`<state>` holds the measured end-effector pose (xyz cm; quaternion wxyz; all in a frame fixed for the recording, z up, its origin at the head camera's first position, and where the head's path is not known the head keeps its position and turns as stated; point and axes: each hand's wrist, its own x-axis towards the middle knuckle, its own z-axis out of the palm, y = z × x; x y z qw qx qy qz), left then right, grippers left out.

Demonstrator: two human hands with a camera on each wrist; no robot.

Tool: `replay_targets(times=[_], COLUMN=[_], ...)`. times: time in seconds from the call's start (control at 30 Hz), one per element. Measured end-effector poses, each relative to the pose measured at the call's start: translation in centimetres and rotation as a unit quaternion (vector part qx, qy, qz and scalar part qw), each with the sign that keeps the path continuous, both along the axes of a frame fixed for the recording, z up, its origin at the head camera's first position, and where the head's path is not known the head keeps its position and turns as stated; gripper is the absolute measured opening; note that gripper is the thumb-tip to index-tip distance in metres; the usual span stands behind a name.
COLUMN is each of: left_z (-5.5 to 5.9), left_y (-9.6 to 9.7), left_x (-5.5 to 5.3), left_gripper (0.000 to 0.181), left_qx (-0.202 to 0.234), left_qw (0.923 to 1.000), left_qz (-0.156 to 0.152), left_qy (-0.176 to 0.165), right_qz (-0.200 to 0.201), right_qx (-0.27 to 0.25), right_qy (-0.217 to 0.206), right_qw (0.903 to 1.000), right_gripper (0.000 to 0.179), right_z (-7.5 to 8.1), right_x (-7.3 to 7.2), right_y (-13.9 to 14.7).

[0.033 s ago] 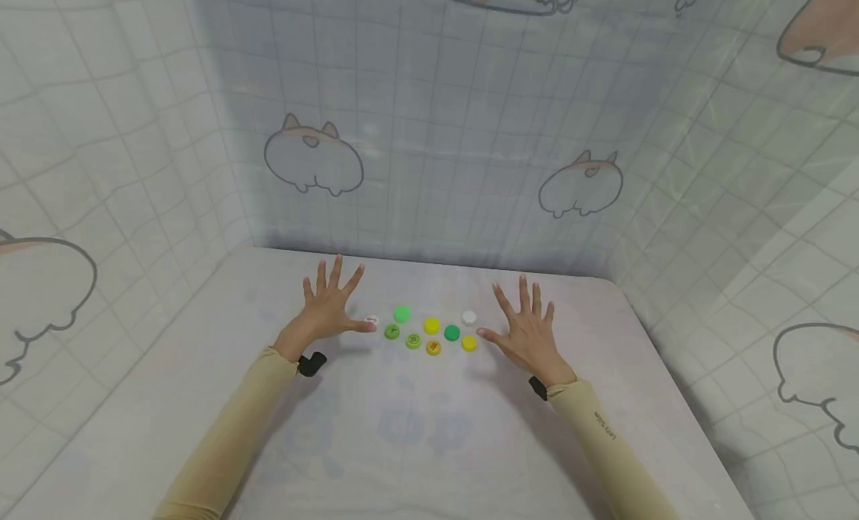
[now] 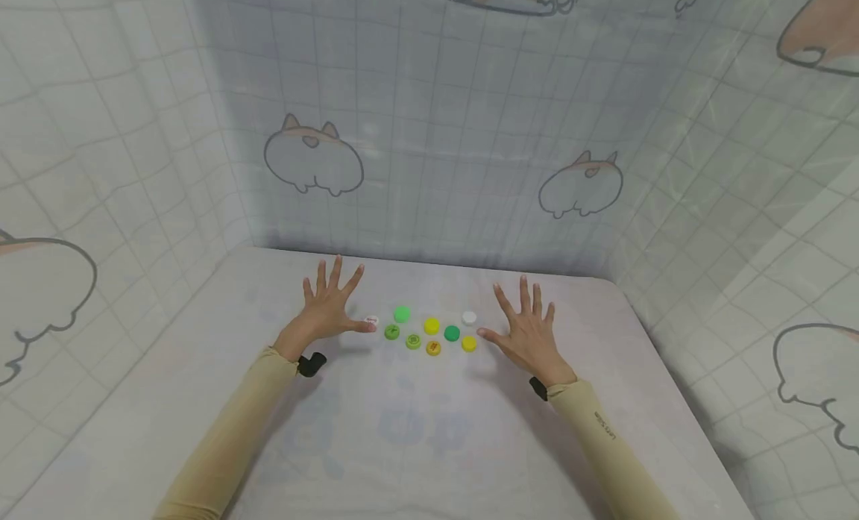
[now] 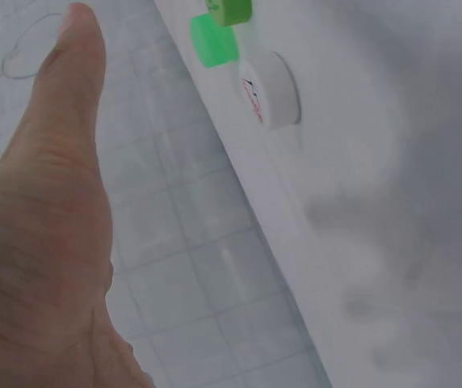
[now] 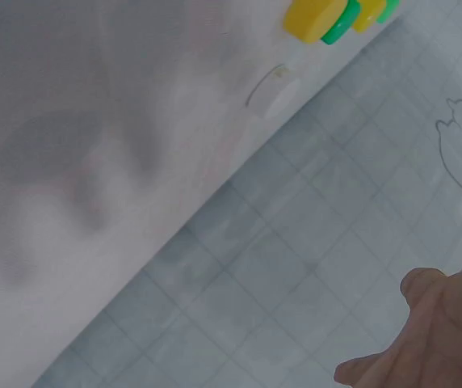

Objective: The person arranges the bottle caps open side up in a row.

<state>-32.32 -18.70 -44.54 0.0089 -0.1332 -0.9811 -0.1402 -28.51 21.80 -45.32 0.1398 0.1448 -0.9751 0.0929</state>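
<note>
Several plastic bottle caps lie in a loose cluster at mid-table. My left hand (image 2: 326,312) is held over the table left of them, fingers spread, and holds nothing. Its thumb overlaps a white printed cap (image 3: 267,93) in the head view. Near it are a light green cap (image 2: 402,314) and two darker lime caps, one (image 2: 392,332) beside the other (image 2: 413,342). On the right, my right hand (image 2: 532,339) is spread and holds nothing; its thumb points at a yellow cap (image 2: 469,344) and a white cap (image 2: 469,318). Between are a dark green cap (image 2: 452,333), a yellow cap (image 2: 432,326) and an orange-yellow printed cap (image 2: 434,348).
A pale cloth covers the table (image 2: 389,468). Grid-patterned curtains with cartoon dog drawings hang at the back (image 2: 429,154) and on both sides. Each wrist wears a small black device, one on the left (image 2: 312,364) and one on the right (image 2: 539,388).
</note>
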Motion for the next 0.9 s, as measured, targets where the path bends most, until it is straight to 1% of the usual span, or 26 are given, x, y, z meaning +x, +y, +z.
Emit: replay_targets(times=[0.23,0.4,0.5,0.57,0.63,0.7,0.77,0.9], left_z=[0.0,0.0,-0.1,-0.2,0.0,0.1,0.3,0.5], left_y=[-0.2,0.0,-0.3,-0.9,-1.5,-2.0,-2.3,-2.8], left_x=[-0.1,-0.1,0.1,0.4,0.6,0.5,0.2,-0.8], left_gripper=[0.126,0.125,0.124,0.123,0.123,0.123,0.122,0.114], left_qx=[0.015,0.025,0.034,0.038,0.044,0.055,0.073,0.140], left_qw=[0.9998,0.9991,0.9986,0.9982,0.9975,0.9962,0.9935,0.9802], left_qz=[-0.011,-0.034,-0.040,-0.039,-0.040,-0.048,-0.063,-0.102], left_qy=[0.002,0.004,-0.012,-0.025,-0.038,-0.047,-0.060,-0.096], right_qz=[-0.001,0.004,0.010,0.020,0.030,0.043,0.060,0.114], right_qx=[0.006,0.010,0.012,0.013,0.010,0.000,-0.019,-0.055], right_qy=[0.006,0.000,-0.002,-0.002,-0.006,-0.012,-0.019,-0.030], right_qw=[1.0000,0.9999,0.9999,0.9997,0.9995,0.9990,0.9979,0.9915], right_gripper=[0.092,0.092,0.093,0.093,0.093,0.093,0.093,0.093], right_z=[-0.2,-0.4,-0.9,-1.2,-1.4,-1.3,-1.0,0.0], right_x=[-0.2,-0.1,-0.1,-0.2,-0.3,-0.4,-0.6,-1.0], right_y=[-0.1,-0.2,-0.5,-1.1,-1.8,-2.4,-3.3,-5.8])
